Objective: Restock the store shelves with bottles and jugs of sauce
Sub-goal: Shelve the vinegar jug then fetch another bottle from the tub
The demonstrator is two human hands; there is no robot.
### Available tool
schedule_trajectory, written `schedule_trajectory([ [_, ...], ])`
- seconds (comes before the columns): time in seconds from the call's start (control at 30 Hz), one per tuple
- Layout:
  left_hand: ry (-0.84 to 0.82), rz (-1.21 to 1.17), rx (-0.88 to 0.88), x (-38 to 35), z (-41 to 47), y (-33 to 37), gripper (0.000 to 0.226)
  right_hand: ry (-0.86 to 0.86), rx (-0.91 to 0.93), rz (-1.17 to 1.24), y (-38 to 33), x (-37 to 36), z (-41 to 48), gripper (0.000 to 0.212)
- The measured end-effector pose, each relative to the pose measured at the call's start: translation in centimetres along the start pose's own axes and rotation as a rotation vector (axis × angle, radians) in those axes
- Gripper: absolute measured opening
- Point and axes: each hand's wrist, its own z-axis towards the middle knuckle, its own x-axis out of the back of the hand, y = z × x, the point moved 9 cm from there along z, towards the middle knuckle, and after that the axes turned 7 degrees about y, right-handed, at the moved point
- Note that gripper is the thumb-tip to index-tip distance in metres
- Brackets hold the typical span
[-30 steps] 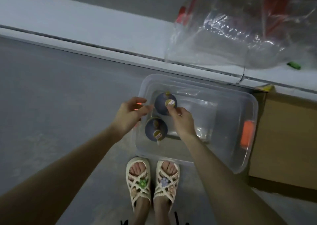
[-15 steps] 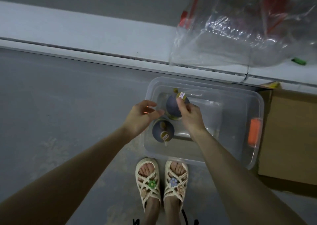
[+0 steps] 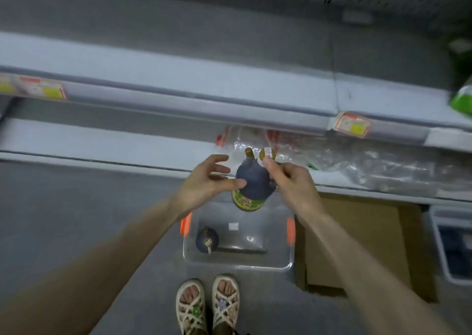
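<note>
A dark sauce jug (image 3: pixel 252 181) with a green label and yellow cap hangs in the air above the clear plastic bin (image 3: pixel 281 263). My right hand (image 3: pixel 288 179) grips it by the handle near the cap. My left hand (image 3: pixel 207 181) is beside the jug with fingers spread, its thumb touching the jug's side. A second dark jug (image 3: pixel 207 240) stands upright in the bin's left end on the floor. The lower shelf (image 3: pixel 102 143) and the upper shelf (image 3: pixel 178 87) run across ahead of me.
Crumpled clear plastic wrap (image 3: pixel 370 166) lies on the lower shelf to the right. A flattened cardboard box (image 3: pixel 357 245) sits right of the bin, with another bin (image 3: pixel 452 248) beyond it. Price tags (image 3: pixel 352 125) hang on the upper shelf edge. My sandalled feet (image 3: pixel 209 306) stand behind the bin.
My right hand has lifted one jug out of the bin up to shelf height. My left hand rose alongside it. The view has tilted up, showing the shelves.
</note>
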Motion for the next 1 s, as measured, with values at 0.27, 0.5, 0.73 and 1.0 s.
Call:
schedule_trajectory([
  [0.27,-0.173,0.067,-0.377,-1.8,-12.1,25.6,0.097,0.117,0.284,0.111,-25.3,14.6,-8.9,0.046],
  [0.5,-0.152,0.137,-0.734,-3.6,-25.7,46.8,0.091,0.282,0.554,0.169,-44.3,28.3,-20.5,0.063],
  [0.73,-0.110,0.124,-0.980,-8.8,-37.6,59.1,0.067,0.370,0.727,0.192,-52.1,39.8,-31.0,0.042],
  [1.0,-0.207,0.119,-1.072,-22.2,-46.4,63.5,0.076,0.548,0.759,0.278,-47.6,54.1,-39.5,0.020],
])
